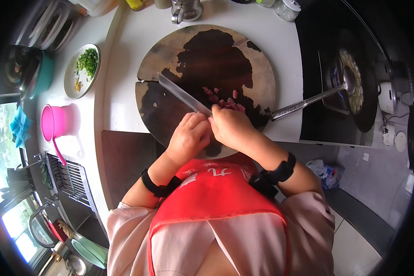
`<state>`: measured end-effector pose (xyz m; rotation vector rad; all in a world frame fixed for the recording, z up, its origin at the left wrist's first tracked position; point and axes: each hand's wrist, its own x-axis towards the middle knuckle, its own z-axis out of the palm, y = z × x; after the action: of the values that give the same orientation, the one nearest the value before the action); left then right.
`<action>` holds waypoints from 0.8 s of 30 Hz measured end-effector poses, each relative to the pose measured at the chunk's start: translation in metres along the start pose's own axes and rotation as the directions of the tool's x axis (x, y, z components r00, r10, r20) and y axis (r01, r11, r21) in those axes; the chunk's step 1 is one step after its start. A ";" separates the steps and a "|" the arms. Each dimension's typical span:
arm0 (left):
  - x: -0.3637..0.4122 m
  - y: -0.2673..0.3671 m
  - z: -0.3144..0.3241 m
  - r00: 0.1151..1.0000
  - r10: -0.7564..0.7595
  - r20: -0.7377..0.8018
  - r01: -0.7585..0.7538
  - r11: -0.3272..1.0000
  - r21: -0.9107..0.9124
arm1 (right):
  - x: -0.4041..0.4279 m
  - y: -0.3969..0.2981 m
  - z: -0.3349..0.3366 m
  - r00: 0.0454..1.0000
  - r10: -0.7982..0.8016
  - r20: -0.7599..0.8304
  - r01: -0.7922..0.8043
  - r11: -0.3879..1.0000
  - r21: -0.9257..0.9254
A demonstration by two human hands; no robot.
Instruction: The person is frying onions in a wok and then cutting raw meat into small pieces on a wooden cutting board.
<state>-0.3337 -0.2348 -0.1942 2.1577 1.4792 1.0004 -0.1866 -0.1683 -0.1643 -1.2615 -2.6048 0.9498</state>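
My right hand [229,126] grips a kitchen knife [184,95] near its heel; the handle is hidden in the hand. The blade points to the far left, above a round wooden chopping board [158,51] with large dark wet patches. Close against the blade's heel is my left hand [189,136], its fingers curled. Whether those fingers pinch the blade or hold a scrap cannot be seen. Small pieces of diced raw meat [229,103] lie on the board just beyond my right hand.
A plate [70,76] of chopped greens stands left, above a pink ladle-like dipper [52,122]. On the right, a metal ladle [307,102] rests in a wok [364,120] with pale food, over a lit blue flame. A glass jar [287,9] and a metal-lidded pot [187,10] line the back.
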 end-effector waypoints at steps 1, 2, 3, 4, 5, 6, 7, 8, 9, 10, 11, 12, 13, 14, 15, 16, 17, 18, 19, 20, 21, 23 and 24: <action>0.000 -0.001 -0.001 1.000 0.003 -0.002 -0.003 1.000 0.004 | 0.004 0.005 0.000 1.000 -0.003 -0.004 0.003 1.000 -0.001; -0.001 -0.002 -0.002 1.000 -0.009 0.008 0.009 1.000 -0.018 | 0.005 0.014 0.000 0.999 -0.013 -0.038 0.014 0.999 0.030; -0.003 -0.003 -0.003 0.999 -0.030 0.015 0.030 0.999 -0.035 | 0.005 0.022 -0.002 0.998 -0.029 -0.064 0.033 0.998 0.062; -0.006 -0.005 -0.004 0.999 -0.039 0.006 0.039 0.998 -0.040 | -0.002 0.026 -0.004 0.997 0.061 -0.052 -0.050 0.980 0.191; -0.005 -0.006 -0.005 0.999 -0.044 -0.001 0.044 0.998 -0.038 | -0.009 0.033 -0.006 0.996 0.067 -0.065 -0.052 0.978 0.203; -0.006 -0.006 -0.006 0.999 -0.049 -0.012 0.049 0.999 -0.022 | -0.020 0.025 -0.015 0.998 0.055 0.004 -0.055 0.990 0.131; -0.007 -0.005 -0.006 0.998 -0.057 -0.024 0.057 0.998 -0.003 | -0.029 0.018 -0.023 0.996 0.043 0.075 -0.048 0.997 0.058; -0.008 -0.004 -0.007 0.998 -0.065 -0.026 0.065 0.998 -0.001 | -0.030 0.014 -0.018 0.996 0.019 0.084 -0.023 0.998 0.050; -0.007 -0.003 -0.007 0.997 -0.080 -0.007 0.080 0.997 0.002 | -0.030 0.008 -0.013 0.996 0.005 0.084 -0.008 0.999 0.040; -0.006 -0.002 -0.007 0.996 -0.090 0.013 0.090 0.996 0.005 | -0.021 0.010 -0.003 0.999 -0.038 0.023 0.038 0.999 0.012; -0.005 -0.001 -0.006 0.996 -0.082 0.017 0.082 0.997 0.001 | -0.011 0.008 0.005 0.998 -0.048 -0.039 0.048 0.999 0.006; -0.004 -0.003 -0.006 0.997 -0.068 0.029 0.068 0.998 0.003 | -0.003 0.004 0.004 0.998 -0.044 -0.037 0.044 0.999 0.003; -0.003 -0.004 -0.007 0.998 -0.053 0.040 0.053 0.999 0.004 | 0.003 0.001 0.002 0.999 -0.040 -0.036 0.040 0.999 0.000; -0.003 -0.005 -0.010 0.998 -0.047 0.041 0.047 0.999 0.005 | 0.005 0.009 0.004 0.992 -0.076 -0.099 0.080 0.996 0.036; -0.003 -0.007 -0.011 0.999 -0.036 0.040 0.035 0.999 0.016 | 0.004 0.022 0.007 0.981 -0.110 -0.160 0.122 0.990 0.065; -0.004 -0.008 -0.012 0.999 -0.032 0.037 0.031 0.999 0.031 | 0.000 0.028 0.008 0.998 0.016 -0.065 -0.002 0.976 0.216; -0.002 -0.005 -0.014 0.999 -0.035 0.032 0.034 0.999 0.031 | -0.008 0.030 0.003 0.998 0.012 -0.062 0.002 0.977 0.213; -0.002 0.000 -0.018 0.998 -0.056 -0.014 0.056 0.998 0.033 | -0.020 0.022 -0.008 1.000 0.002 -0.031 0.002 0.993 0.117; -0.004 0.005 -0.021 0.995 -0.075 -0.059 0.077 0.996 0.035 | -0.030 0.013 -0.017 1.000 -0.005 -0.001 0.005 1.000 0.020; -0.010 0.004 -0.020 0.994 -0.093 -0.062 0.093 0.996 -0.001 | -0.037 0.006 -0.020 0.998 -0.040 0.055 0.042 0.999 -0.025; -0.012 0.001 -0.018 0.994 -0.094 -0.059 0.094 0.996 -0.004 | -0.040 0.001 -0.020 0.994 -0.025 0.109 0.032 0.998 -0.061; -0.014 -0.003 -0.013 0.995 -0.100 0.021 0.101 0.995 -0.008 | -0.032 -0.002 -0.005 0.999 -0.045 0.026 0.048 0.992 -0.120; -0.015 -0.002 -0.012 0.994 -0.103 0.022 0.103 0.995 -0.009 | -0.023 -0.006 -0.001 0.999 -0.044 0.029 0.047 0.992 -0.119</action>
<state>-0.3464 -0.2484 -0.1926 2.0555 1.5548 0.9445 -0.1756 -0.1880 -0.1560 -1.2173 -2.7356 0.8191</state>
